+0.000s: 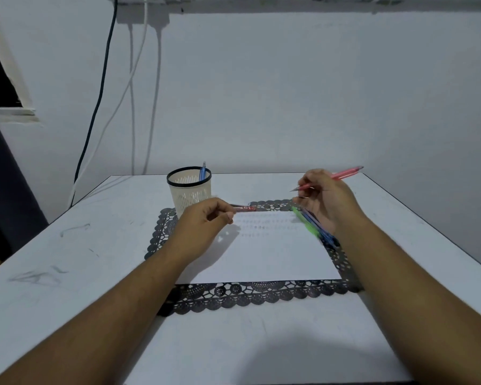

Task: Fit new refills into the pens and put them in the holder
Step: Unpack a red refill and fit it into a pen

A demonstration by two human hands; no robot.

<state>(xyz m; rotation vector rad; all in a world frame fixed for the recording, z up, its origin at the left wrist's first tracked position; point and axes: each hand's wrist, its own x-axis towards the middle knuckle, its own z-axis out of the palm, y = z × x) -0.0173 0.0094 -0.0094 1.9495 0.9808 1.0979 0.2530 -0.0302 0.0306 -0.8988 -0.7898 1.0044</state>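
Head view: right hand [326, 198] grips a pink pen [331, 177], fingers curled round its middle, tip pointing left. Left hand [206, 218] pinches a red part [243, 208], prob a refill or barrel piece; too blurred to tell which. Holder [190, 190] stands far left on the surface [67, 259] w/ one blue pen [202, 171] in it. Green pen [306, 221] plus others lie on the paper [261, 259], right edge, just beside the right hand. To do this step well: bring both pieces close, line them up end to end, keep the pink pen steady, feed the red part in straight w/o forcing, then screw or click it home before dropping the pen in the holder.
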